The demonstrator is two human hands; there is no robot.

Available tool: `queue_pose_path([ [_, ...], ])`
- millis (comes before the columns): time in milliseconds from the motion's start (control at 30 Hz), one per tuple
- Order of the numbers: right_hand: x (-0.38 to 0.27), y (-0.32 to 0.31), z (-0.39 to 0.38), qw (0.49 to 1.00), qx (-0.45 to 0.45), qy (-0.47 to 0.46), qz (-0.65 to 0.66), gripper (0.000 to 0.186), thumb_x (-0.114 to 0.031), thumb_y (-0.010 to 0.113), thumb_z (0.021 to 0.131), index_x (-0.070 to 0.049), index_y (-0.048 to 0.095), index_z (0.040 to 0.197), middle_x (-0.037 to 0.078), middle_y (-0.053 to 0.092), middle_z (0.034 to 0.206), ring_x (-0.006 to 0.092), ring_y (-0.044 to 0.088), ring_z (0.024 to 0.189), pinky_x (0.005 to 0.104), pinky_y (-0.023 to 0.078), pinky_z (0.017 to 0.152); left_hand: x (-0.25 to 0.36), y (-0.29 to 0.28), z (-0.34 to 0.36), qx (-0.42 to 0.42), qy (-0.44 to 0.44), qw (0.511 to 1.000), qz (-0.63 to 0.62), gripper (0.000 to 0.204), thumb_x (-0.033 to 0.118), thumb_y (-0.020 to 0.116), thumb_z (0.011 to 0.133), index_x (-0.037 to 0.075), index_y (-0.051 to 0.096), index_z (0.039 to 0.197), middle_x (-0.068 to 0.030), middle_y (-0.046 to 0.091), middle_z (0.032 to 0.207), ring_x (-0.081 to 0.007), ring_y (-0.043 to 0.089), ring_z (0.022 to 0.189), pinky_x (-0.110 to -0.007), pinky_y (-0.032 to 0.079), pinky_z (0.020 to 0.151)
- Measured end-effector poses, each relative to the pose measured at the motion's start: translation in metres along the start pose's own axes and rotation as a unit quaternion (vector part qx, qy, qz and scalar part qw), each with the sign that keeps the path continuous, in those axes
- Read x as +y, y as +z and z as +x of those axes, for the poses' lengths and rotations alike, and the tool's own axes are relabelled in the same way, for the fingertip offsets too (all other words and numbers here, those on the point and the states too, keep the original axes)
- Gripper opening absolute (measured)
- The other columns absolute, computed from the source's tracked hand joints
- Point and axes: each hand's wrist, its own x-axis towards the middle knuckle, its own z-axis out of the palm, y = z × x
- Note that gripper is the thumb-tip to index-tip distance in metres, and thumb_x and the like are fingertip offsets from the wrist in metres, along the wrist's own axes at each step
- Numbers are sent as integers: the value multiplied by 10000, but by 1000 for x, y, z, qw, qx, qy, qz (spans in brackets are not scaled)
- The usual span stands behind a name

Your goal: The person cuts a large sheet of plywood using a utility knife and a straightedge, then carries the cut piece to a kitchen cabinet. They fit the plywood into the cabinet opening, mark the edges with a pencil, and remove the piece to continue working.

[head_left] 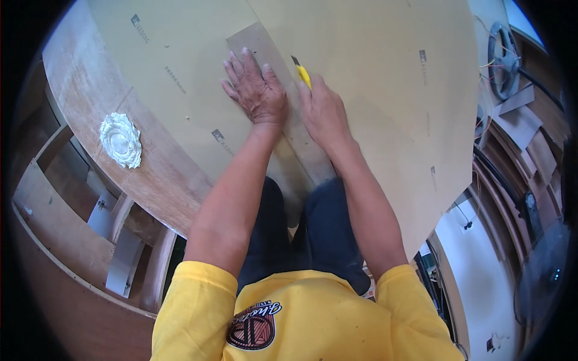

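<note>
My left hand (256,90) lies flat with its fingers spread, pressing on a long, narrow wooden strip (253,39). The strip runs from the far middle of the sheet back toward my legs. It rests on a large tan sheet (385,78) with small printed marks, which covers most of the worktable. In my right hand (325,114) is a yellow utility knife (303,73), its dark blade tip out and pointing away from me. The knife is just right of the strip's edge, over the sheet. I cannot tell whether the blade touches the surface.
A crumpled white, dish-like object (120,139) sits on the bare wooden tabletop (165,189) at left. Wooden cabinet frames (66,228) stand below on the left. To the right are a fan (504,60), leaning wooden boards (542,156) and a white panel (475,265).
</note>
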Motion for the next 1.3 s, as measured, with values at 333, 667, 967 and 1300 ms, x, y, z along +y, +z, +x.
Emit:
queue_pose_path([
  [333, -27, 11, 61, 996, -18, -52, -73, 275, -234, 445, 970, 32, 513, 982, 266, 655, 874, 445, 651, 839, 520, 515, 749, -3, 1, 0, -10, -2, 1000, 6, 581, 364, 400, 982, 90, 327, 1490, -179, 260, 1555, -344, 168, 1461, -555, 33, 1151],
  [667, -36, 13, 78, 990, -20, -77, -117, 264, -220, 455, 958, 31, 537, 971, 267, 661, 847, 437, 662, 814, 519, 529, 741, -3, -1, 0, -18, -1, 1000, -16, 575, 305, 434, 956, 64, 350, 1472, -227, 249, 1544, -386, 152, 1457, -586, 30, 1140],
  [967, -31, 10, 78, 988, -80, -54, -117, 268, -220, 465, 938, 41, 522, 967, 279, 654, 868, 457, 646, 842, 532, 518, 770, -2, 0, -1, -5, -3, 1000, -6, 544, 332, 429, 978, 110, 372, 1471, -196, 271, 1545, -348, 193, 1452, -552, 44, 1151],
  [1300, 19, -5, -28, 980, -138, 19, -143, 208, -185, 433, 961, 16, 487, 971, 278, 646, 828, 463, 637, 813, 558, 500, 733, 0, 1, 1, 8, 0, 1000, 3, 549, 332, 445, 970, 75, 394, 1452, -227, 305, 1519, -379, 213, 1439, -569, 60, 1145],
])
